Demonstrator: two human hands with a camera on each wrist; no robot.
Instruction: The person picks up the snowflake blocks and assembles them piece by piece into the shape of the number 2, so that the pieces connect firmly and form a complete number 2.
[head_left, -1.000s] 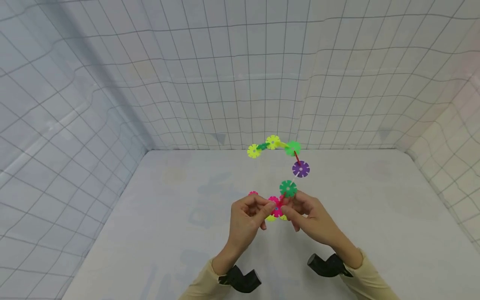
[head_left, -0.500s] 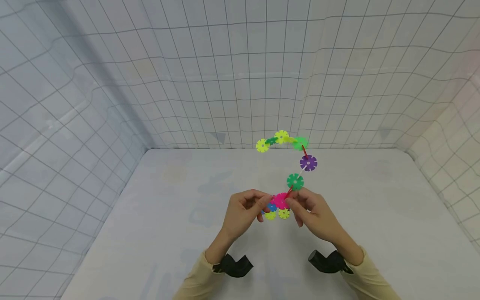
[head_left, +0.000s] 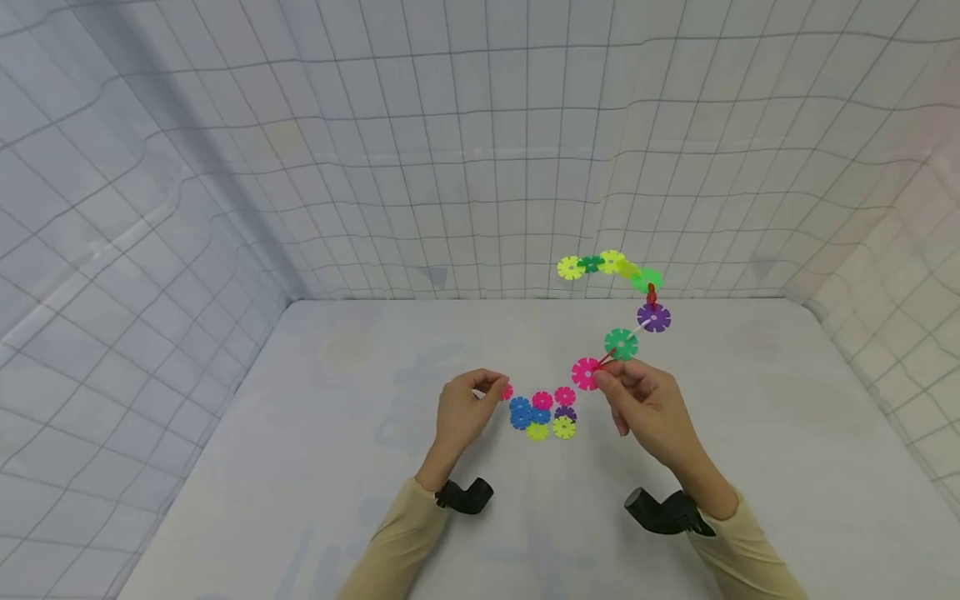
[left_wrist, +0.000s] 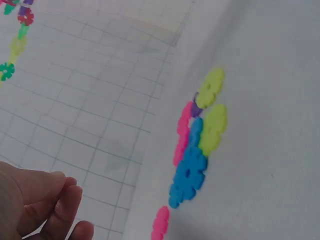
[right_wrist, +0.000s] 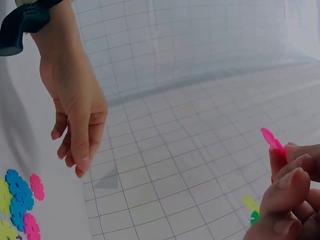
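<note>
Dangling from right hand [head_left: 645,404], disc chain [head_left: 622,342]; left hand [head_left: 465,408] apart.

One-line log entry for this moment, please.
right hand: pinches chain | left hand: empty, fingers curled loosely | loose pieces: on table

- Loose discs [head_left: 542,413] clustered on desk [head_left: 337,467] btwn both hands, blocking the middle gap
- Raised disc chain [head_left: 621,343] arcs up-right from right hand [head_left: 645,408], obstructing air above far-right desk
- Left hand [head_left: 463,410] just beside cluster; desk w/ room left of it
- Mesh walls [head_left: 225,208] box in three sides
</note>
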